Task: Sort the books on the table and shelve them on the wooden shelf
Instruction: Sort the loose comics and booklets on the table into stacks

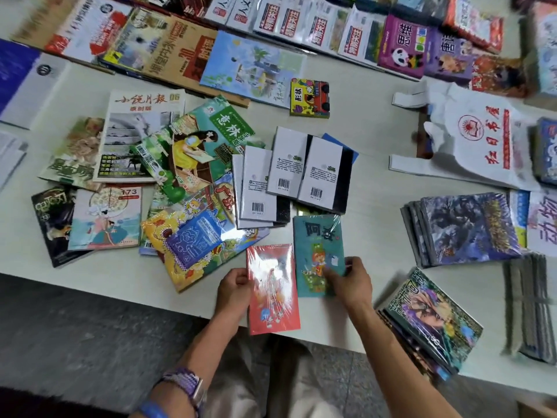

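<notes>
A red shrink-wrapped book [272,289] juts over the near edge of the white table [376,182]; my left hand [233,292] grips its left side. Beside it on the right lies a teal shrink-wrapped book [316,251], and my right hand [351,280] holds its lower right corner. Just beyond them lie three white books with black spines [294,173], face down with barcodes showing. A loose heap of colourful magazines [168,182] spreads to the left. The wooden shelf is not in view.
Rows of books and magazines [301,28] line the far side of the table. A white plastic bag with red print [479,140] lies at the right. Stacks of dark-covered books [464,230] and a stack at the near right edge [434,318] stand beside it.
</notes>
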{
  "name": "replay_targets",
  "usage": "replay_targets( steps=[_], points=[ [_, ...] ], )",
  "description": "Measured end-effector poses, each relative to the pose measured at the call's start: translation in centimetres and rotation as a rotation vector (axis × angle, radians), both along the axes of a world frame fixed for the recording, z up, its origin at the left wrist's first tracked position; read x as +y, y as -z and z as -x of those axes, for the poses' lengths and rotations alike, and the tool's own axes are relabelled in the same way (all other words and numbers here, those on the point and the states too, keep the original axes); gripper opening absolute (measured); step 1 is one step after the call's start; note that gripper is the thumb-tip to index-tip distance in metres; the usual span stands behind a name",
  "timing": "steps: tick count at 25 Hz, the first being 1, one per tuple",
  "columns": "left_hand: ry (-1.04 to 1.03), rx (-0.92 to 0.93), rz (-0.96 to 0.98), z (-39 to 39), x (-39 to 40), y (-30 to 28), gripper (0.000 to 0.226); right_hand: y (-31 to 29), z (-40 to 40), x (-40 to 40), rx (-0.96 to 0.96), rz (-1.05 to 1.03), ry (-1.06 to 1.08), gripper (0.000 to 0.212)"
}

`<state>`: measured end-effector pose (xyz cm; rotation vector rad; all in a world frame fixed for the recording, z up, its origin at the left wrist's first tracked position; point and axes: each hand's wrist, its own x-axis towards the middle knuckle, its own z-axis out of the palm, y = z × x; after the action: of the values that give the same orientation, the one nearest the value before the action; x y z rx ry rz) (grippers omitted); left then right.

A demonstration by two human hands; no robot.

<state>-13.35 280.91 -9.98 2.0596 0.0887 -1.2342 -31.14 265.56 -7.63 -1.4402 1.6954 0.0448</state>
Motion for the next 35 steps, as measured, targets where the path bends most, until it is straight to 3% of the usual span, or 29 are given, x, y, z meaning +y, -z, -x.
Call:
replay_targets(
  steps=[2, 6, 8, 11, 13, 15, 18, 21, 23, 25, 30, 35],
  points=[
    [-0.014, 0.013, 0.001, -0.2, 0.1, 0.0, 0.014, -0.2, 2.2, 1.1, -0.108, -0.030, 0.152, 0.017],
    [-0.022, 0.050, 0.011, -0.2, 0.0, 0.2, 0.015, -1.6, 6.1, 4.3, -0.555, -0.287, 0.430, 0.015],
    [-0.018, 0.084, 0.030, 0.5, 0.1, 0.4, 0.018, -1.8, 6.0, 5.7, -0.631, -0.394, 0.440, 0.006],
    [-0.049, 0.133, 0.106, 1.2, 0.4, 0.4, 0.007, -0.9, 3.5, 7.3, -0.505, -0.380, 0.259, 0.021],
    [-0.010, 0.157, 0.148, 1.4, 0.7, 0.6, 0.019, -0.2, 1.7, 7.4, -0.253, -0.223, -0.088, 0.017],
    [0.055, 0.106, 0.134, 1.6, 0.7, 0.7, 0.017, -0.2, 0.6, 6.6, 0.033, 0.025, -0.355, 0.016],
    [0.099, 0.056, 0.095, 1.8, 0.6, 0.9, 0.024, -0.3, -1.5, 3.5, 0.116, 0.296, -0.242, 0.031],
    [0.062, 0.049, 0.084, 2.0, 0.5, 0.7, 0.022, -0.1, -5.8, 1.6, 0.248, 0.251, -0.181, 0.079],
    [0.031, 0.052, 0.086, 2.2, 0.6, 0.4, 0.020, 0.1, -7.6, 1.5, 0.287, 0.207, -0.162, 0.099],
    [0.010, 0.052, 0.082, 2.6, 0.5, 0.1, 0.019, 0.5, -7.6, 0.8, 0.296, 0.190, -0.084, 0.104],
    [-0.011, 0.050, 0.072, 3.0, 0.5, -0.4, 0.021, 0.6, -6.9, 0.8, 0.338, 0.166, 0.007, 0.093],
    [-0.026, 0.018, 0.028, 3.5, 0.5, -0.9, 0.020, 0.8, -7.3, 0.1, 0.327, 0.093, 0.078, 0.111]
  ],
)
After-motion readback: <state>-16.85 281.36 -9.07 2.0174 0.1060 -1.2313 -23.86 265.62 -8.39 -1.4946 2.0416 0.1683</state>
